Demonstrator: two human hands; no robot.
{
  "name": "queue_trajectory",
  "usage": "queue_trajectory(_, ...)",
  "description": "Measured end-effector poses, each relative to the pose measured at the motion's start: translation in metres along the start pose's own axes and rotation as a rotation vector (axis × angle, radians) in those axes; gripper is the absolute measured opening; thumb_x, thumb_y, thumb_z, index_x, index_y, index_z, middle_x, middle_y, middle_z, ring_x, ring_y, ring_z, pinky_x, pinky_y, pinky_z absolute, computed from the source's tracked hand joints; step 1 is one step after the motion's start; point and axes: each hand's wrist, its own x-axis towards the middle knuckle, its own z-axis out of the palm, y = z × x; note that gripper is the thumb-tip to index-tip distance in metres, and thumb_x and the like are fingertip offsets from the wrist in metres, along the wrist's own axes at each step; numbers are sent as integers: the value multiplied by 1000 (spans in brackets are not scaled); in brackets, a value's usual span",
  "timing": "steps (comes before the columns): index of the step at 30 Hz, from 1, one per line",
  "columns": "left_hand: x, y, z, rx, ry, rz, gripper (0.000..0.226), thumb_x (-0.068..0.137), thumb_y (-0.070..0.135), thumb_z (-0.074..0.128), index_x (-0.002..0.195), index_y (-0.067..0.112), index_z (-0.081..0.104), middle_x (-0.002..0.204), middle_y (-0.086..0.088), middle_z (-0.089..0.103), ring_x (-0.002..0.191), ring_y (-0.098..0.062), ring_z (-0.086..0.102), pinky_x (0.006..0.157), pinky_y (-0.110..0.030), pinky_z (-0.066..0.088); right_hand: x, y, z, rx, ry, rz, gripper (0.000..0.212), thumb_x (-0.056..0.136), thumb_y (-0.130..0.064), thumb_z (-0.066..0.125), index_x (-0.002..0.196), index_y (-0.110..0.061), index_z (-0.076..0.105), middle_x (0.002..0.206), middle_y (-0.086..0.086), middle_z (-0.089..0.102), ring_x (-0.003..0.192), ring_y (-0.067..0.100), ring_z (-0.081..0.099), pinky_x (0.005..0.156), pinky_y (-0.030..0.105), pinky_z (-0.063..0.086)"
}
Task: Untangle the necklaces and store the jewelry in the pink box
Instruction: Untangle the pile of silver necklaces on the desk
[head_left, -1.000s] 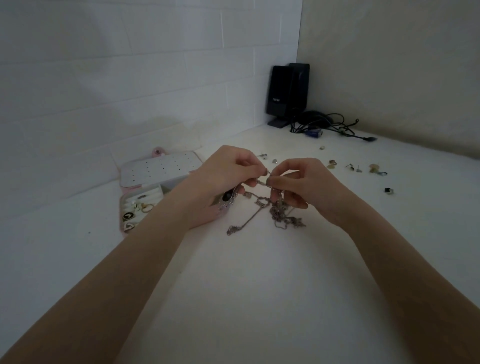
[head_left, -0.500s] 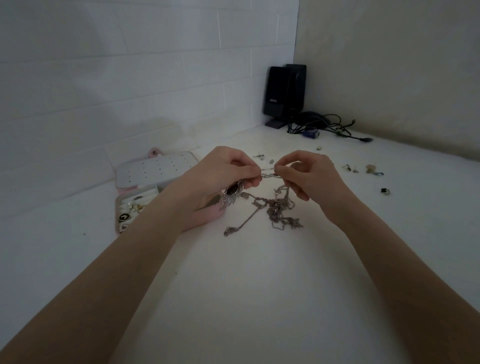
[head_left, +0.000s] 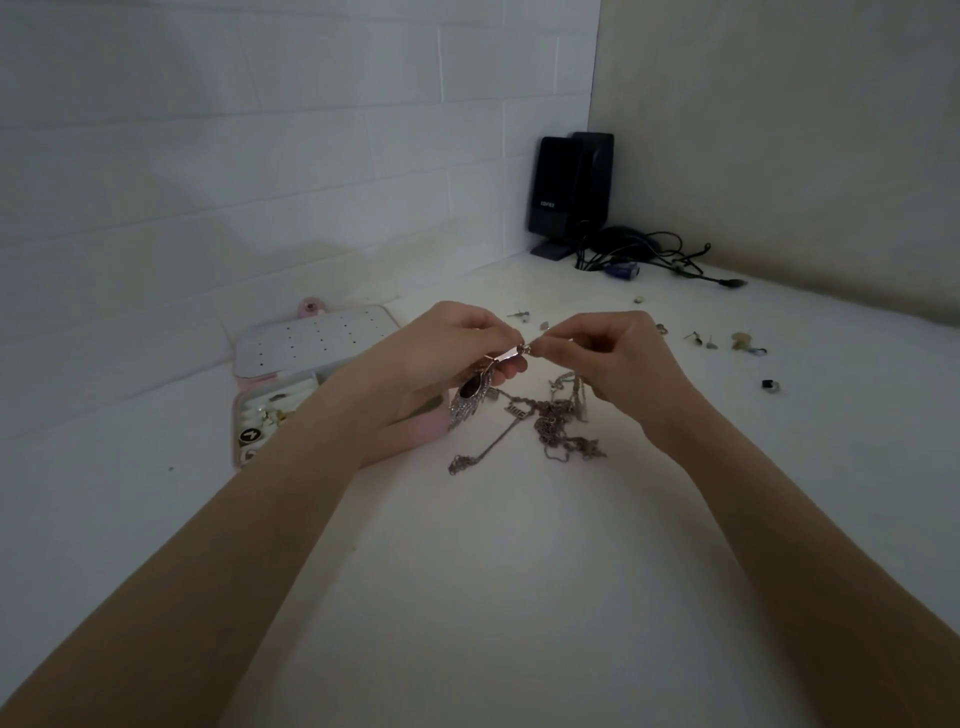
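Head view: left hand (head_left: 447, 348) and right hand (head_left: 618, 358), each pinching the chain (head_left: 524, 349), have drawn it taut above the tangled necklaces (head_left: 550, 426); untangling ongoing, pink box (head_left: 244, 415) waits beside left hand.

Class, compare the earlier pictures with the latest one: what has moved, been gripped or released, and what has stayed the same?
Both hands rose slightly. The left hand and right hand keep pinching the same chain link between them, and the pendant now hangs freer below the left fingers. Nothing was released. The tangled necklaces, open pink box and scattered earrings lie unchanged.
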Motion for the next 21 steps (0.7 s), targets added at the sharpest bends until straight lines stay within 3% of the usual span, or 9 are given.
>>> queue_trajectory(5, -1, -1, 2, 20, 14, 3, 10, 89, 9, 59, 81, 8, 66, 67, 0, 68, 57, -7, 55, 57, -16, 46, -1, -3, -1, 60, 46, 42, 9, 84, -16, 66, 78, -13, 73, 47, -2, 45, 44, 12, 33, 42, 19, 28)
queue_trajectory(8, 1, 0, 4, 67, 152, 67, 9, 87, 11, 62, 79, 11, 65, 64, 3, 60, 54, -4, 50, 55, -14, 44, 0, -5, -1, 66, 123, 38, 9, 84, -15, 67, 77, -18, 72, 73, 1, 61, 57, 25, 44, 43, 25, 35)
queue_trajectory(11, 0, 4, 7, 93, 152, 91, 9, 88, 11, 60, 80, 11, 65, 63, 1, 51, 51, -6, 43, 47, -12, 36, 0, -6, 0, 71, 133, -6, 14, 84, -12, 66, 75, -22, 70, 96, 0, 63, 59, 11, 50, 42, 23, 38)
queue_trajectory(15, -1, 3, 7, 150, 139, 109, 10, 88, 16, 60, 81, 14, 67, 62, 3, 50, 55, -8, 41, 53, -16, 34, -2, -8, -1, 159, 54, 25, 12, 88, -11, 60, 89, -15, 72, 85, -6, 66, 59, 4, 50, 42, 20, 40)
queue_trajectory(17, -1, 3, 7, 149, 138, 126, 10, 88, 17, 61, 82, 15, 69, 60, 5, 50, 55, -6, 41, 53, -15, 35, -3, -7, 1, 191, 8, 53, 16, 89, -6, 57, 96, -10, 71, 84, 3, 67, 59, 6, 51, 43, 20, 40)
queue_trajectory(21, 0, 3, 7, 194, 138, 191, 10, 88, 17, 62, 81, 17, 70, 48, 17, 53, 49, 3, 44, 52, -10, 37, -3, -8, 3, 322, -53, 124, 16, 85, 2, 59, 92, -7, 71, 78, 5, 69, 56, 9, 50, 44, 19, 40)
